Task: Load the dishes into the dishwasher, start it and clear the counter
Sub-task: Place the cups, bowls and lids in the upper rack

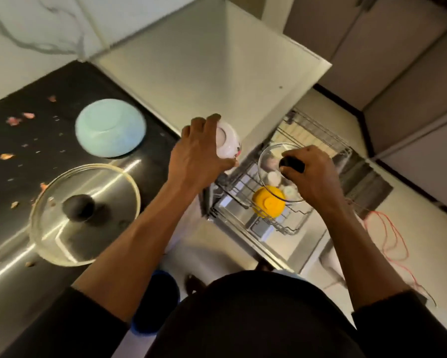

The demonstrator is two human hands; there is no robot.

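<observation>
Kitchen desk (88,81), dark, carries food scraps (14,120), an upturned blue bowl (110,127) and a big glass lid (108,182). Left hand (199,153): fingers clamped round a white cup (227,143) at the desk edge. Right hand (310,174): fingers clamped on the knob of a small glass lid (268,161), held over the dishwasher rack (307,127) above a yellow bowl (268,205). Risks: small lid strikes bowl or wires; cup slips from its one-handed hold.

My feed is dim and warm; bright glare streaks the worktop (15,262), everything looks soft, and edges bend outward.
</observation>
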